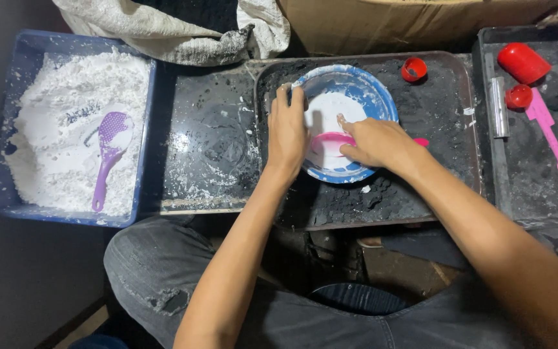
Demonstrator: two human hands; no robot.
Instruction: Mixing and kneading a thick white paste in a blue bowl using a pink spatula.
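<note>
Dark, powder-dusted tray (434, 187) on low work surface, sack (163, 32) and cardboard box (389, 22) behind. Blue bowl (372, 90) at tray middle, white powder inside. Left hand (287, 132) flat on bowl's left rim, fingers together, steadying. Right hand (372, 142) closed around pink scoop (330, 145), scoop head down in powder. Blue tub (8, 129) of white powder far left, purple scoop (108, 152) lying in it. Small red cup (413, 69) on tray beside bowl. Right tray: two red caps (521, 63), pink tool (548, 129), metal bar (498, 106).

Bare forearms, no sleeves; grey, faded jeans (156, 271) with frayed tears.
</note>
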